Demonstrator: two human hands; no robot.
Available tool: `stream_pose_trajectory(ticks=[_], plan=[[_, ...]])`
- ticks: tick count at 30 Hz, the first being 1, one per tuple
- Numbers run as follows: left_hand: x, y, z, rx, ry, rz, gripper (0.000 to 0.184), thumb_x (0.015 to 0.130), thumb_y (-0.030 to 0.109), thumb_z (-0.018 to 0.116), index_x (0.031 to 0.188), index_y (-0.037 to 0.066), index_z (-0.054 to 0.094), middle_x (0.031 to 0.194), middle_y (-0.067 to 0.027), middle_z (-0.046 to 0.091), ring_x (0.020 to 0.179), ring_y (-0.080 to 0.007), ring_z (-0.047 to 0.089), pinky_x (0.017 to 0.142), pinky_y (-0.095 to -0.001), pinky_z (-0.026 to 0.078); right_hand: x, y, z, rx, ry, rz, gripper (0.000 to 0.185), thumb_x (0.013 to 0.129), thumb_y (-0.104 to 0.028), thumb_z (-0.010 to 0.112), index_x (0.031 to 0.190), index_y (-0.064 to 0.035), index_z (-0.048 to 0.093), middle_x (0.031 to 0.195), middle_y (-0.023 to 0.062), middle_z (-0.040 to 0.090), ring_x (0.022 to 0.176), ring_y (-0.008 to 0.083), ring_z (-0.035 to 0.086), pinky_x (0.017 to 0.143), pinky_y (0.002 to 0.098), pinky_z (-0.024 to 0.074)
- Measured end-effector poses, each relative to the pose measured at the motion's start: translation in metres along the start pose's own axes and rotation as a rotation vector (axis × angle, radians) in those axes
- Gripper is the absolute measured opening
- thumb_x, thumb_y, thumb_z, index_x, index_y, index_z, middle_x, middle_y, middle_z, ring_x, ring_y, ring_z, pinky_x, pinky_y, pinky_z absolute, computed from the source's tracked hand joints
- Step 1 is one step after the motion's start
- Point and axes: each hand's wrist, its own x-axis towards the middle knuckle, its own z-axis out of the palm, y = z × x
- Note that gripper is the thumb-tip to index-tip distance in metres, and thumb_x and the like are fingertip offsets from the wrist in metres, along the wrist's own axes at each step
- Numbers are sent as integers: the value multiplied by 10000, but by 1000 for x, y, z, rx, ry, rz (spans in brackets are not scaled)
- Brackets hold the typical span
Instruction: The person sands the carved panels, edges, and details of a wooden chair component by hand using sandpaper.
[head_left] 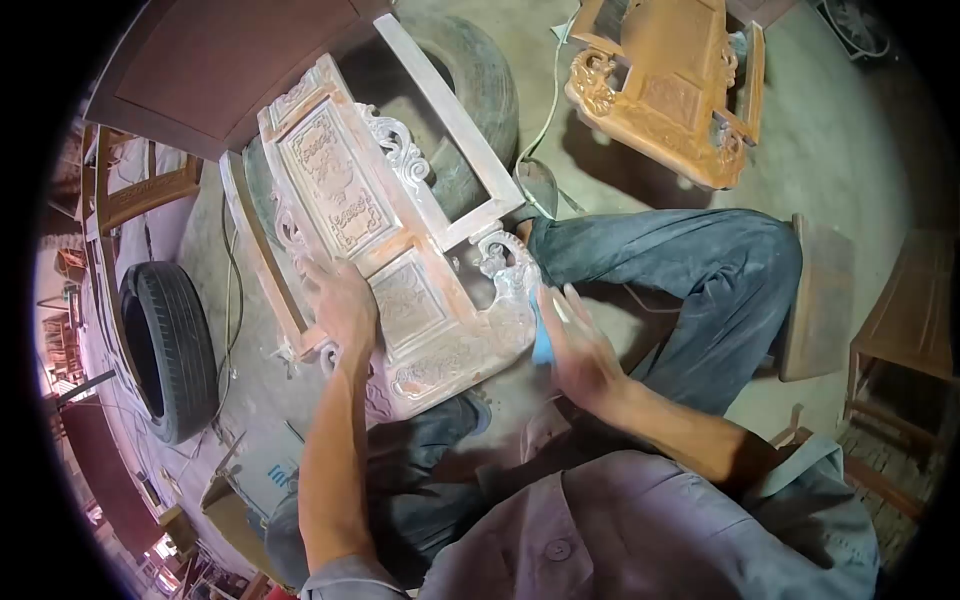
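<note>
A carved wooden chair back (pixel 400 290), pale with dust, lies tilted across my lap and a tyre. My left hand (pixel 342 305) rests on its left edge beside the carved panel, fingers bent over the wood. At the right edge, next to the scrolled carving (pixel 508 265), my right hand (pixel 580 345) presses a blue sheet (pixel 542 335) against the rim, the fingers stretched out along it. Part of the sheet is hidden behind the hand.
A tyre (pixel 480 90) lies under the chair back, and another tyre (pixel 175 350) stands at the left. An orange-brown carved chair piece (pixel 670 100) is at the upper right. A cable (pixel 545 130) runs over the floor. A cardboard box (pixel 265 475) is at the lower left.
</note>
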Motion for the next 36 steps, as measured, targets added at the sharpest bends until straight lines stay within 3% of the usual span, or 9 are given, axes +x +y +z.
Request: stream_pose_trajectory(ticks=[5,12,13,16,21,24,27,33,36], plan=[[-1,-2,3,30,23,5,726,1120,456,377,1655,-20,259,1483,-450,500,1253,-603,593,1071,-618,469,-18,-8,0,97,-8,27,905,735,94,633,1548,264,274,1229,431,667,1271,547,622,1275,576,358],[-2,0,1,50,-4,-31,698,1109,379,456,1644,-39,294,1511,-414,496,1318,-567,566,1104,-584,468,-17,-13,-7,186,-41,246,878,765,112,629,1578,199,308,1282,428,651,1215,556,652,1222,558,417],[1,5,0,51,-15,-48,695,1110,378,455,1642,-39,294,1502,-412,505,1321,-566,563,1102,-586,469,-18,-10,-3,135,22,190,885,772,116,627,1597,169,312,1325,429,630,1251,553,634,1193,542,443],[-1,10,-6,47,-43,-68,698,1112,381,448,1646,-37,285,1498,-410,505,1327,-570,555,1110,-586,463,-1,-5,-4,404,-29,363,839,803,134,567,1613,105,351,1473,427,535,1402,596,497,1219,546,431],[-5,20,-15,37,-35,-84,710,1110,381,452,1650,-38,262,1500,-427,486,1316,-575,561,1113,-585,466,-20,-3,3,232,50,177,854,799,124,573,1614,135,319,1482,417,536,1385,625,496,1195,541,439],[-4,9,-8,24,-12,-21,773,1115,481,373,1685,-18,220,1473,-475,493,1265,-619,587,1102,-619,461,0,0,5,316,83,169,853,802,122,568,1618,127,320,1507,406,524,1399,624,485,1221,543,421],[-3,8,-7,38,-27,-23,723,1105,391,459,1652,-36,256,1506,-422,485,1308,-578,570,1113,-585,465,-23,-6,4,284,13,220,859,812,123,554,1632,119,301,1530,394,513,1414,631,462,1176,546,458],[-5,16,-14,51,-48,-61,731,1105,409,431,1648,-47,255,1526,-426,476,1321,-575,562,1123,-589,452,-8,-1,15,333,54,288,846,827,104,566,1636,98,317,1564,372,497,1429,605,470,1148,533,492],[-2,14,-10,31,-53,-64,749,1105,411,427,1658,-55,234,1536,-424,468,1328,-571,557,1126,-583,449,-21,-3,8,226,40,211,838,835,106,567,1638,85,329,1558,382,496,1412,602,485,1126,515,503]])
